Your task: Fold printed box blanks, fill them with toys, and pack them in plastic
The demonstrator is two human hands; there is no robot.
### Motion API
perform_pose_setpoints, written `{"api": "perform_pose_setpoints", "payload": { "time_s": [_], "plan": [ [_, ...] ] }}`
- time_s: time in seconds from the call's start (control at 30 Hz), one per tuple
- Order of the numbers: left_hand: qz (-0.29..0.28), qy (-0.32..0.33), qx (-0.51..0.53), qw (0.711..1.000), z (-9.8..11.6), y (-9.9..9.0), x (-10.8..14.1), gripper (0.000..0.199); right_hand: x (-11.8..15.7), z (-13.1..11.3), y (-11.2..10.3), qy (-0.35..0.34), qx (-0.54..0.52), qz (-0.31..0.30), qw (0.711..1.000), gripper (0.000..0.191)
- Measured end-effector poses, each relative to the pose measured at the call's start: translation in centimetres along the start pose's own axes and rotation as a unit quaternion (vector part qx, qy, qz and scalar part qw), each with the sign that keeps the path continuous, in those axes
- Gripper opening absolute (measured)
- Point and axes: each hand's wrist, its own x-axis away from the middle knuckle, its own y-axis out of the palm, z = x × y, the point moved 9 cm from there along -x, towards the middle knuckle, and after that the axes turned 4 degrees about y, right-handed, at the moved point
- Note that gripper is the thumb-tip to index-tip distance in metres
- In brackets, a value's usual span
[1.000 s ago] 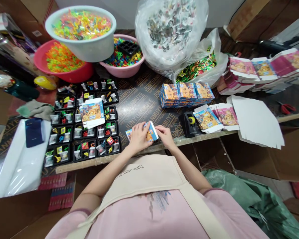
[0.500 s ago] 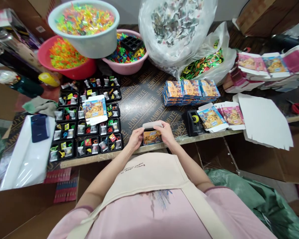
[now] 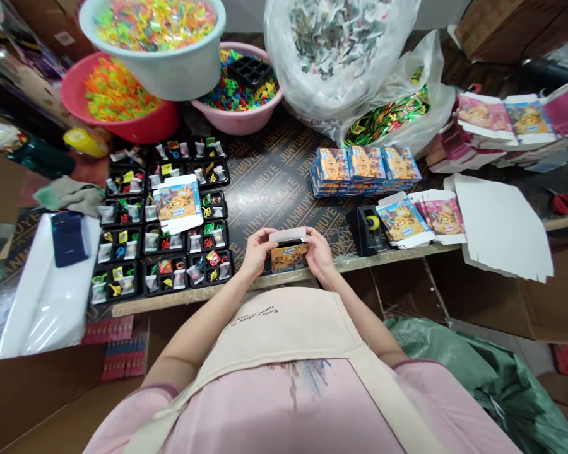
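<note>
A small printed cardboard box (image 3: 288,257) stands at the table's front edge, its white top flap (image 3: 288,235) raised. My left hand (image 3: 257,253) grips the box's left side, fingertips at the flap's left end. On the other side, my right hand (image 3: 319,253) holds the right edge, its fingers near the flap's right end. The inside of the box is mostly hidden. To the left are black compartment trays (image 3: 161,243) filled with small toys and wrapped packets. One flat printed carton (image 3: 178,203) lies across several of them.
Stacked finished-looking boxes (image 3: 366,167) stand behind to the right. A tape dispenser (image 3: 363,232), flat cartons (image 3: 404,221) and white sheets (image 3: 502,230) line the right front. Tubs of small toys (image 3: 156,69) and a plastic bag of packets (image 3: 336,63) are at the back. A phone (image 3: 71,238) lies left.
Both hands have shifted slightly on the box, the fingers moving from the raised flap toward its ends and sides. The view has moved a little.
</note>
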Motion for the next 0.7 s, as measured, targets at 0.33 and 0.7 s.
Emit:
{"api": "perform_pose_setpoints", "payload": {
  "time_s": [0.33,0.7],
  "plan": [
    [-0.08,0.18,-0.202,0.959,4.8,0.7,1.1,0.014,0.8,-2.1,0.3,-0.112,0.032,-0.009,0.993,0.02],
    [-0.1,0.115,-0.206,0.967,4.1,0.4,-0.1,0.018,0.3,-3.8,0.1,-0.1,0.144,-0.057,0.983,0.025]
  ]
}}
